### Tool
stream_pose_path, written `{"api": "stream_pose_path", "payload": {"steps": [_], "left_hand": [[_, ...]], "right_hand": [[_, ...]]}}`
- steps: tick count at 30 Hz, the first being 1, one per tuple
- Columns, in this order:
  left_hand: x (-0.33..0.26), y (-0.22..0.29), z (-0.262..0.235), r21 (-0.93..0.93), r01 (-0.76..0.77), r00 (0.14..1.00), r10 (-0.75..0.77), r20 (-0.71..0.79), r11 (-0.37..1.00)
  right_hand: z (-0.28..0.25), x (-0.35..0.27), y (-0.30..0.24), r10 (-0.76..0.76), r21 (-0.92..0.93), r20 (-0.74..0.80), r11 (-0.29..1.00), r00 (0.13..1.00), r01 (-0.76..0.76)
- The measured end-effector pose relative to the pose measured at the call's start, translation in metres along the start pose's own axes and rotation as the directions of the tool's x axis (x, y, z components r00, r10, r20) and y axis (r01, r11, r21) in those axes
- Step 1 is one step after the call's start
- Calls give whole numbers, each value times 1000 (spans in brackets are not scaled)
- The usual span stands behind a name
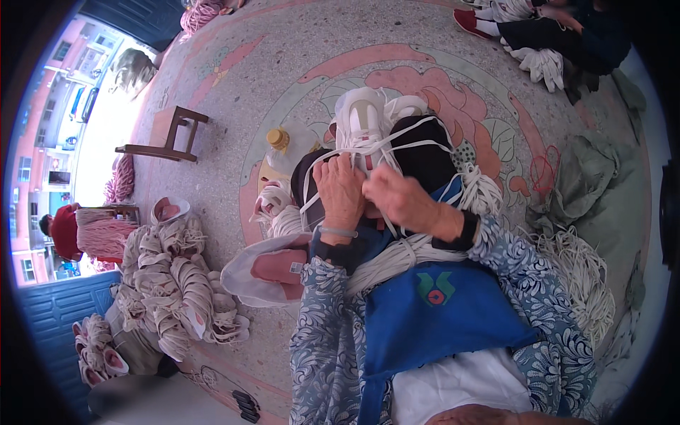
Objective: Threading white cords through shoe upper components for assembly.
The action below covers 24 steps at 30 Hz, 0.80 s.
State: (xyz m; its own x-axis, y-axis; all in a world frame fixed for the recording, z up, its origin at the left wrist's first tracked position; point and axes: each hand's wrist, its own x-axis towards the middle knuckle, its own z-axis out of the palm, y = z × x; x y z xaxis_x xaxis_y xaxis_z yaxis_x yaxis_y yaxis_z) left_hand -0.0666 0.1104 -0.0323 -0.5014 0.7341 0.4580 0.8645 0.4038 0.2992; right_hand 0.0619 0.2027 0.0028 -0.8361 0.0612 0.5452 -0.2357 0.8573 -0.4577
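A white shoe [360, 117] with pale grey panels rests toe outward between my dark-trousered knees. White shoelaces [418, 140] cross over it and spread across both thighs. My left hand [340, 188] curls its fingers over the laces at the shoe's opening. Close beside it, my right hand [407, 202] is closed, slightly blurred, with a lace at its fingers; the fingertips are partly hidden. A thick bundle of white laces [397, 263] lies across my lap above a blue apron [453, 304]. Left of my lap is a white shoe upper with a pink lining [273, 273].
Bundled shoes [166, 276] are heaped on the floor at left. A wooden stool [173, 134] and a yellow-capped bottle [278, 139] stand farther out. Loose laces [577, 283] and grey-green cloth [588, 188] lie at right. Another person [559, 32] sits at far right.
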Motion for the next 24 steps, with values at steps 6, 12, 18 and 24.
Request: {"api": "stream_pose_path", "payload": {"steps": [6, 12, 18, 24], "left_hand": [[6, 1, 3, -129, 40, 996, -49, -68, 991], [0, -2, 8, -174, 40, 999, -45, -29, 984], [1, -4, 11, -270, 74, 995, -90, -48, 960], [1, -4, 14, -275, 86, 994, -100, -37, 958]], "right_hand": [[10, 8, 53, 224, 59, -23, 973, 974, -222], [16, 13, 44, 257, 132, -55, 960, 965, -248], [36, 22, 43, 254, -49, 2, 966, 967, -254], [44, 28, 44, 392, -107, 32, 916, 919, -387]]}}
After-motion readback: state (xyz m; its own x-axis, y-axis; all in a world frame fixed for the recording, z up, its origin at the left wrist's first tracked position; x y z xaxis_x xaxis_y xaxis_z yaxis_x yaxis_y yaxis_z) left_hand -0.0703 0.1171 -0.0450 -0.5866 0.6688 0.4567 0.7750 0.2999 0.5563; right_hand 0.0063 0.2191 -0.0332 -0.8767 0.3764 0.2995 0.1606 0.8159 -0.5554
